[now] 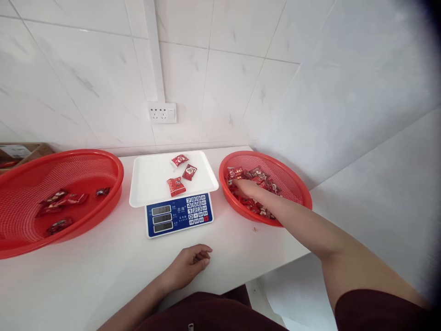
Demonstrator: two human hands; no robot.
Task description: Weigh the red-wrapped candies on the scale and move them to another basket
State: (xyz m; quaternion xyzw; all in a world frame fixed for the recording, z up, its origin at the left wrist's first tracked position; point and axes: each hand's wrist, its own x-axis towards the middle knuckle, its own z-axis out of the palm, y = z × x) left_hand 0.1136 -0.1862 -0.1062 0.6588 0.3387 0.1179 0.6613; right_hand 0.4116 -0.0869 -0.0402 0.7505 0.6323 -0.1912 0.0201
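My right hand reaches into the right red basket, among small red wrapped packets. Its fingertips are hidden there, so whether they grip a packet cannot be seen. My left hand rests on the white table in front of the scale, fingers loosely curved and apart, holding nothing. On the white tray of the digital scale lie three red packets: one at the back, a darker one at the right and one nearer the front.
At the left stands a larger red basket with several packets in it. Behind it is a cardboard box. A tiny scrap lies on the table by the right basket. A socket sits on the tiled wall.
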